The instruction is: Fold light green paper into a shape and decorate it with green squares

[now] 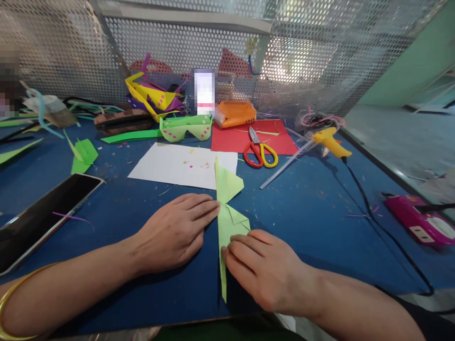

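Green paper [229, 213] pinned under flat hands [177, 232].

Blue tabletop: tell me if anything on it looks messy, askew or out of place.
Small paper scraps and confetti bits are strewn over the blue tabletop and the white sheet. The glue gun lies on its side, cord trailing. Both hands, left and right, press flat the folded green paper.

A blue worktable [320, 208] is fenced at the back by perforated metal screens [170, 52] with daylight glowing through the holes. To the right lie a grey floor [391, 137] and a pale green wall [419, 61].
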The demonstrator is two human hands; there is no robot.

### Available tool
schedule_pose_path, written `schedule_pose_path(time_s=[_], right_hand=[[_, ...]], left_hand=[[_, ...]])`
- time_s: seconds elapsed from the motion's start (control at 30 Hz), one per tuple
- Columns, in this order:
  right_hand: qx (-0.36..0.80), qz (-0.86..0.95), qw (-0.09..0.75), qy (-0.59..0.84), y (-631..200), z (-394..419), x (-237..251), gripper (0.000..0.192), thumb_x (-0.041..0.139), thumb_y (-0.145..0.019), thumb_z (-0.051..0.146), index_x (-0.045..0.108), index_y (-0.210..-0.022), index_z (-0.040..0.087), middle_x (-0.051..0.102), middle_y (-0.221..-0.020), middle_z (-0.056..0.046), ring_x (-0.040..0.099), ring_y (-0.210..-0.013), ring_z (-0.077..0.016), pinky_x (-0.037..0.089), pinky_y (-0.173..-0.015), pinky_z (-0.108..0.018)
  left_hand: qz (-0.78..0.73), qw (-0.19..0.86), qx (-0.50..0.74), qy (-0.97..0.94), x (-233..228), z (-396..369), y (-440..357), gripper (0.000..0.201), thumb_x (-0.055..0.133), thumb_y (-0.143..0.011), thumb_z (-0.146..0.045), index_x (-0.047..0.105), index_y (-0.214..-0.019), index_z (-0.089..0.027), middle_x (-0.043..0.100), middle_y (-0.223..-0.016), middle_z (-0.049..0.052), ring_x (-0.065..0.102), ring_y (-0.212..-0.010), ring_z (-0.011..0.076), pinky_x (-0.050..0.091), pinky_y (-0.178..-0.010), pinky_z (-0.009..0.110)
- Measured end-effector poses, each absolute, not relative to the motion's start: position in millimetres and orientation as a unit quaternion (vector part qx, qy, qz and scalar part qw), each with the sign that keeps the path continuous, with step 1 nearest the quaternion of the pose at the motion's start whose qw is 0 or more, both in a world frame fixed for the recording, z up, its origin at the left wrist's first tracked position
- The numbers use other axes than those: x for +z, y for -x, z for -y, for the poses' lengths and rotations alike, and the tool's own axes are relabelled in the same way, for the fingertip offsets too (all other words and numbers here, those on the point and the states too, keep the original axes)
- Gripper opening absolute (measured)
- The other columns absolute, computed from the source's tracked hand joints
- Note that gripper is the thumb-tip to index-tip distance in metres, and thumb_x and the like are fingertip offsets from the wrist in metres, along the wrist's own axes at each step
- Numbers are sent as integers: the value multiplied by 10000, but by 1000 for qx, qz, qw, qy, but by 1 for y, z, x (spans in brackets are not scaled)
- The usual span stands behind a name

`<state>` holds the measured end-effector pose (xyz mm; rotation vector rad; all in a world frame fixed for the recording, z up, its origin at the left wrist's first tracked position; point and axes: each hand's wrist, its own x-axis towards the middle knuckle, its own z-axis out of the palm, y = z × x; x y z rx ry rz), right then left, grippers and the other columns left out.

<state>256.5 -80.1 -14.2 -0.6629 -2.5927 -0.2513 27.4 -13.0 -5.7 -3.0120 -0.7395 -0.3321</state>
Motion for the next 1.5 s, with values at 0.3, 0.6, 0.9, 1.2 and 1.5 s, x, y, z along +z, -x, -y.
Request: schedule_pose_path(time_s=[0.3, 0.6, 0.9, 1.2, 1.5], right_hand=[[-72, 941, 223, 243, -256, 79, -14, 274, 417, -944, 101, 686, -980, 61, 695, -876, -117, 628, -818, -210, 452, -672, -346], [-68, 940, 222, 249, -256, 80, -13, 277, 414, -946, 100, 681, -1007, 60, 693, -881, -113, 629, -836, -210, 454, -682, -339], [-69, 938, 222, 256, -255, 81, -14, 301, 389, -954, 99, 680, -1014, 58, 699, -879, -118, 631, -828, -207, 460, -684, -337], [-80, 936, 223, 260, -254, 81, -12, 285, 409, -952, 101, 687, -1003, 61, 705, -870, -120, 645, -822, -205, 476, -688, -328], [-78, 935, 230, 259, -254, 82, -11, 300, 397, -952, 95, 690, -1002, 54, 708, -866, -119, 647, -825, -208, 487, -692, -329]], left_hand=[[222, -14, -146, 964, -7, 11, -27, 462, 445, -854, -140, 581, -1293, -99, 636, -1303, 122, 572, -1178, 272, 469, -1014, 461], [217, -17, -158, 963, -7, 13, -26, 479, 475, -843, -141, 573, -1312, -119, 638, -1302, 120, 583, -1193, 267, 451, -1058, 459], [226, 4, -113, 968, -5, 17, -26, 449, 443, -877, -181, 578, -1298, -104, 600, -1353, 117, 554, -1236, 271, 418, -1081, 467], [236, 3, -97, 967, -4, 18, -26, 461, 430, -881, -197, 563, -1309, -90, 587, -1369, 118, 537, -1254, 262, 381, -1108, 452], [232, 5, -109, 967, -6, 17, -27, 463, 431, -871, -196, 566, -1300, -87, 600, -1352, 127, 550, -1238, 268, 400, -1089, 458]])
